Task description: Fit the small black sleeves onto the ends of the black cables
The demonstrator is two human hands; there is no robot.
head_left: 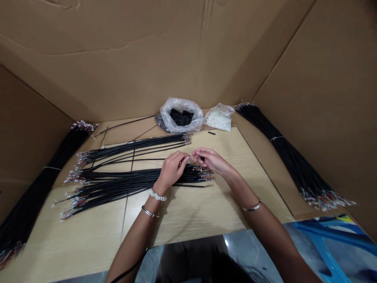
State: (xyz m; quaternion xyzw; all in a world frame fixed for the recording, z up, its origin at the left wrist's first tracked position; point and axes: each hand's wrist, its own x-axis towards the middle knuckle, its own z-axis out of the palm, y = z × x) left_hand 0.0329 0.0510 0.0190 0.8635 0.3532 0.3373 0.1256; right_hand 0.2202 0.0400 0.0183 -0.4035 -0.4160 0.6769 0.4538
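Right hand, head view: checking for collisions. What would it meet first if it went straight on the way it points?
The right hand would probably meet the left hand's fingertips first, though depth is unclear from this view.

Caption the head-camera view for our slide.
Left hand and right hand pinch a wire end above black crimped-wire bundles on a wooden table.

You have cardboard sheeting [118, 51] across the top, a plastic bag of black parts [182, 117] and a bag of white parts [218, 120] at top centre, and blue plastic [330, 243] at lower right.
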